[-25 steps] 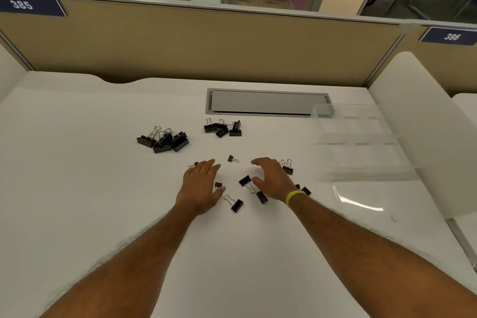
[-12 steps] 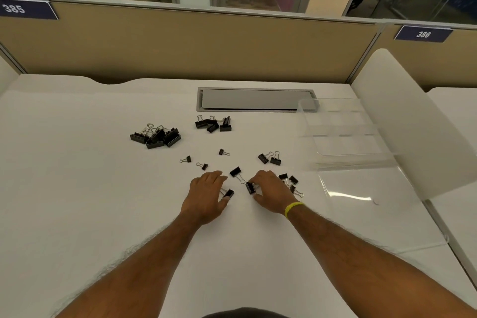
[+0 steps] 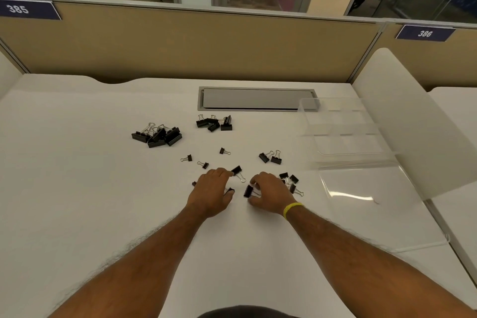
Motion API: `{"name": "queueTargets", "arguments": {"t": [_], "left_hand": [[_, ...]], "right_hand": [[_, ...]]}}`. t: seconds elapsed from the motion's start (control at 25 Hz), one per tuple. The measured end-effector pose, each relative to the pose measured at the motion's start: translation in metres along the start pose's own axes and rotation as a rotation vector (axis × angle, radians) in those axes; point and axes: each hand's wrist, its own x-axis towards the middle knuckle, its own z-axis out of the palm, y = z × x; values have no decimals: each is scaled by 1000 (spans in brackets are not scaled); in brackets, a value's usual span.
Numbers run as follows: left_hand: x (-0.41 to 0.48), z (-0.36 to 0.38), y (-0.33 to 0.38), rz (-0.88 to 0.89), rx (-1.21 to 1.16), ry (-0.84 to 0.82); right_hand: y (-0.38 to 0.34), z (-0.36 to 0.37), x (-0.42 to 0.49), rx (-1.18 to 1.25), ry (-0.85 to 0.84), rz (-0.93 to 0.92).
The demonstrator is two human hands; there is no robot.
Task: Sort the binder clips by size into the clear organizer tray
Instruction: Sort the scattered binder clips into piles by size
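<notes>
Head view. Within the last second both hands have drawn back toward the person from a flat spread over the scattered clips, and each has settled on a single piece. I judge that picking has begun. The clear plastic organizer tray (image 3: pixel 340 131) stands well beyond and to the right of the right hand's grip, and its compartments look unfilled.

The right hand (image 3: pixel 271 192) has a yellow wristband (image 3: pixel 291 208) behind it. It lies palm down with forefinger and thumb curled in, pinching a medium black binder clip (image 3: pixel 249 191) that rests on the white desk (image 3: pixel 90 201).

The left hand (image 3: pixel 210 190) is also palm down with its fingers bent. Its thumb touches a tiny black binder clip (image 3: pixel 229 190) just left of that grip, but I cannot tell whether the clip is actually nipped. Its fingertips reach a second medium clip (image 3: pixel 237 170) just beyond.

A heap of large black clips (image 3: pixel 157 134) lies far beyond and to the left. A loose cluster of small clips (image 3: pixel 290 181) sits just right of the grip.
</notes>
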Motion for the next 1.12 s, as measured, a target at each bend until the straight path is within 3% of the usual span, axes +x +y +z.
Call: {"name": "queueTargets", "arguments": {"t": [0.2,0.36,0.52,0.64,0.76,0.92,1.12], "left_hand": [[3,3,-2,0,1,-20],[8,4,1,16,-54,-15],[13,1,15,-109,-440,9],[19,1,14,-278,-627,68],[22,2,-4,-398,-665,119],[27,-3,-21,-550,-832,236],[41,-6,-30,-610,-946,245]], "right_hand": [[-5,6,3,-18,44,-2],[-13,8,1,170,127,-52],[-31,2,6,294,214,-227],[-39,-1,13,313,224,-256],[-30,0,21,268,236,-166],[-25,2,36,251,149,91],[-34,9,59,216,103,148]]}}
